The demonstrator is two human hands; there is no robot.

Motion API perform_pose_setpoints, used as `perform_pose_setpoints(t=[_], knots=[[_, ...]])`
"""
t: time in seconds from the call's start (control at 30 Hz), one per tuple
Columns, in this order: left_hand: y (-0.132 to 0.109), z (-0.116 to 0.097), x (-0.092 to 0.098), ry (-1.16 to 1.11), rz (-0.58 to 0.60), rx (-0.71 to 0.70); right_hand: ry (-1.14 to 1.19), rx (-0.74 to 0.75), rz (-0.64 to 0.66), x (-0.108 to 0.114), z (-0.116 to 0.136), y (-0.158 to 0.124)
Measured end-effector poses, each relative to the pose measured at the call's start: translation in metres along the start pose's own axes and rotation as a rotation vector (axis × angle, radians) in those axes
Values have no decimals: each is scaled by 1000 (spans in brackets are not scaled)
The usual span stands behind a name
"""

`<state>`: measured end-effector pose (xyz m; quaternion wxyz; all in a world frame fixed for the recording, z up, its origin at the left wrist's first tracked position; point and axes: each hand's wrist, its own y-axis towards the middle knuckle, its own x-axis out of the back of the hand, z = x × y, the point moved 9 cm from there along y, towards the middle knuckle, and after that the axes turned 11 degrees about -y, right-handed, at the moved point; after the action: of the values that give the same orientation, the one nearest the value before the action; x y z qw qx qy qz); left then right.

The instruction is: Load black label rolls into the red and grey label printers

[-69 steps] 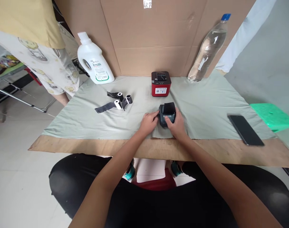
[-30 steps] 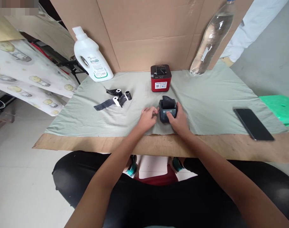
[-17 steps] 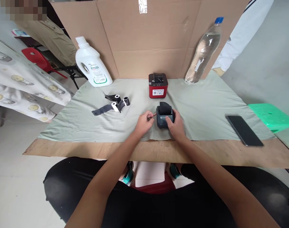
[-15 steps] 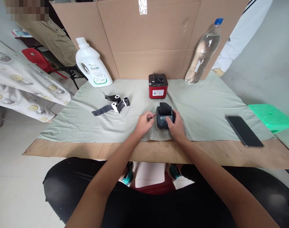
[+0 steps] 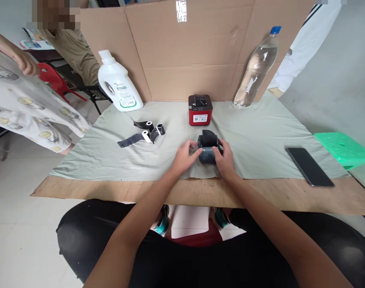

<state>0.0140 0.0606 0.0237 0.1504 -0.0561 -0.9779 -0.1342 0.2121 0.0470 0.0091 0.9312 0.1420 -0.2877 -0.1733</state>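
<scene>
A small dark label printer (image 5: 209, 155) sits on the cloth near the front edge, a black strip of paper (image 5: 208, 138) curving up from its top. My right hand (image 5: 225, 159) grips its right side, thumb on the front part. On the opposite side, my left hand (image 5: 185, 155) has its thumb and index finger against the printer's left edge. Just behind stands a red and black printer (image 5: 200, 113) with a white label on its front. To the left lie several paper rolls (image 5: 145, 136) with dark strips unrolled.
A white detergent bottle (image 5: 121, 86) and a water bottle (image 5: 257, 72) lean against the cardboard panel (image 5: 191, 52) at the back. On the right lies a phone (image 5: 309, 166), with a green stool (image 5: 344, 150) beyond the table. Other people stand behind at left and right.
My left hand has come to the printer's left side, its thumb now touching the edge. My right hand keeps its hold. At far left, another person's hand has come into view.
</scene>
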Motion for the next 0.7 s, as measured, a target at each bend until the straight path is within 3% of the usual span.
perform_pose_setpoints(t=[0.23, 0.53, 0.7], knots=[[-3, -2, -18, 223, 134, -2, -59, 77, 35, -2, 3, 10], [-3, -2, -21, 221, 183, -24, -27, 95, 223, -22, -7, 45], [-2, 2, -22, 194, 181, -21, -60, 104, 181, -21, -15, 48]])
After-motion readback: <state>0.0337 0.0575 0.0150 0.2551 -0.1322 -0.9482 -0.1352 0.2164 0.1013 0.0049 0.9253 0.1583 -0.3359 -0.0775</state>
